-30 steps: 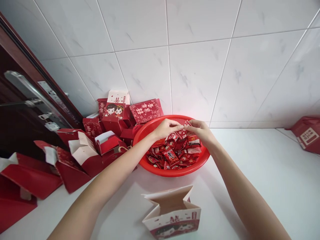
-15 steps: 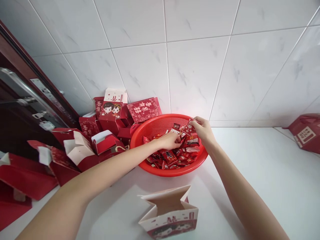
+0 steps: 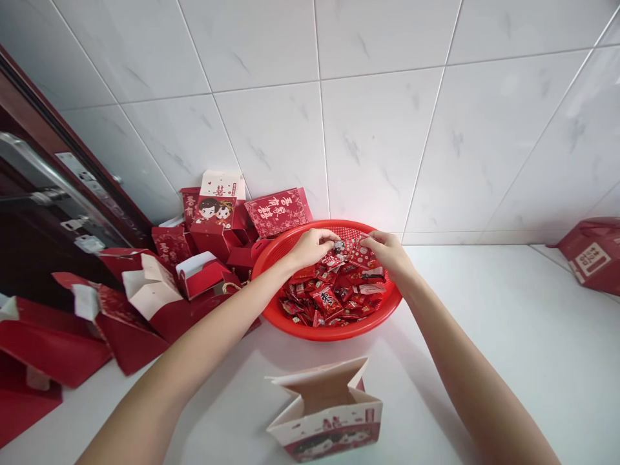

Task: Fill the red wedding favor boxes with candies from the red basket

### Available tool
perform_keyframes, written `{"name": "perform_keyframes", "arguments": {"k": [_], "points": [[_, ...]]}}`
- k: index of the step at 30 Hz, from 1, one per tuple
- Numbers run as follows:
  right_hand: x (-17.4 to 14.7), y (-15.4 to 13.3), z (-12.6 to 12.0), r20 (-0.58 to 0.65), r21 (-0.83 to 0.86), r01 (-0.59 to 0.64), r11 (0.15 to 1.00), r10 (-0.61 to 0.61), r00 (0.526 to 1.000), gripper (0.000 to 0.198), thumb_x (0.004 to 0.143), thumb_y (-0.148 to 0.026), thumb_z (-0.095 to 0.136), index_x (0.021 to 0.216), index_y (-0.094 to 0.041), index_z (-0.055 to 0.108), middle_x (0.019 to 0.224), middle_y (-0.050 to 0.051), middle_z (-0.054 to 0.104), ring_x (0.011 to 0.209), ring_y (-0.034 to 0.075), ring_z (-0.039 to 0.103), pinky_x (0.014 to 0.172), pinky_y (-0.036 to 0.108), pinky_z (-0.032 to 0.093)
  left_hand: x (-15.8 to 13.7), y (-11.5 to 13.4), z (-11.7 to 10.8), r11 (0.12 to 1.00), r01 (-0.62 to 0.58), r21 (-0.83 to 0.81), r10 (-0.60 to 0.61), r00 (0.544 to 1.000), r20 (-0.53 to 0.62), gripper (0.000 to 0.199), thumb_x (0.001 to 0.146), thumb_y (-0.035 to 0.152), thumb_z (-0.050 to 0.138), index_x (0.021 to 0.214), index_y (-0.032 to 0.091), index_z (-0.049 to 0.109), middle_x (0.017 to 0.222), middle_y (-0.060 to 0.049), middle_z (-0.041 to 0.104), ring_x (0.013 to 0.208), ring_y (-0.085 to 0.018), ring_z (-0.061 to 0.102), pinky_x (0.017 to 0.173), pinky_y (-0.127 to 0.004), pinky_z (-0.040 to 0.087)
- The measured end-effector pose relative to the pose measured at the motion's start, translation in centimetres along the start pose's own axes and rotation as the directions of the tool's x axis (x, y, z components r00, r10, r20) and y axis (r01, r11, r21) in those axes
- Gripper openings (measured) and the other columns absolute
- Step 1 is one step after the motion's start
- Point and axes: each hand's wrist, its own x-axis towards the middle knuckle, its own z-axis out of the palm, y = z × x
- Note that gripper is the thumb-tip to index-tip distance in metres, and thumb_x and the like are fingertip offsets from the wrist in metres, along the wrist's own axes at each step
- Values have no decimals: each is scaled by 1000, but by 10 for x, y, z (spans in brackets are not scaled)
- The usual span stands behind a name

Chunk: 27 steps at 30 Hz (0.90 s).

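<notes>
right hand (image 3: 391, 253) pinches red packet (image 3: 362, 254); left hand (image 3: 312, 247) half-curled nearby

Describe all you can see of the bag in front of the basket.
The bag looks like stiff card. Its front is white above with red markings, and printed below with two dark-haired cartoon figures. Its mouth gapes upward, the sides creased inward; the inside looks brownish. It stands on the white counter, nearer the viewer than the basket and apart from it. Neither the left hand nor the right hand touches it.
</notes>
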Motion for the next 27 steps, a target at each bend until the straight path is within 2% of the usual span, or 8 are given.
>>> {"name": "perform_keyframes", "arguments": {"k": [3,6,9,12,14,16,21,27], "points": [[-5,-4,-1,102,52,7,999,-12,995,20,70,-38,66,69,-20,59,66,0,61,62,15,55,59,28,44,0,1,1,996,-15,-82,17,1000,17,24,81,12,58,95,14,77,106,-9,79,98,-22,72,94,-35,55],[-9,-6,-1,82,17,33,999,-35,996,19,72,-37,66,68,-20,60,65,1,62,62,15,54,58,29,43,-5,7,0,1000,16,-10,-15,988,151,25,82,16,57,96,15,77,99,-8,79,91,-22,72,86,-32,55],[-9,-6,0,21,-64,40,997,-39,999,19,72,-34,62,60,-20,54,57,-2,52,56,14,46,52,28,36,-14,15,-2,956,1,293,-90,952,293,22,86,22,56,92,18,76,84,-6,77,81,-23,70,76,-32,52],[-6,-2,1,64,-169,52,984,-42,997,24,72,-30,60,54,-21,48,52,-4,42,53,12,37,51,28,30,-22,23,-2,793,-44,608,-215,913,347,14,85,32,64,86,22,74,78,-6,74,81,-27,69,72,-33,48],[-4,0,2,124,-248,81,965,-52,991,26,71,-26,59,51,-21,42,52,-5,38,52,11,34,51,28,27,-24,26,-1,713,-48,699,-274,900,340,15,81,35,71,88,22,72,83,-7,74,85,-29,70,71,-32,48],[-4,1,3,179,-295,108,949,-56,982,27,70,-22,58,50,-21,40,51,-5,36,52,11,33,51,28,26,-24,26,0,694,-39,719,-297,894,336,20,76,33,75,94,23,71,89,-7,74,88,-29,70,70,-30,47],[-6,-2,5,217,-318,96,943,-26,976,32,68,-19,62,47,-22,37,49,-4,37,50,11,34,49,28,26,-21,23,-1,732,-30,680,-309,876,371,32,71,24,76,103,25,72,93,-6,75,90,-29,69,67,-29,45],[-4,0,3,174,-278,70,958,-22,984,20,69,-24,59,53,-21,48,54,-3,46,53,12,42,50,27,31,-18,15,-5,827,-21,562,-191,929,317,34,70,26,75,104,22,76,87,-4,75,85,-27,69,67,-29,45]]}}
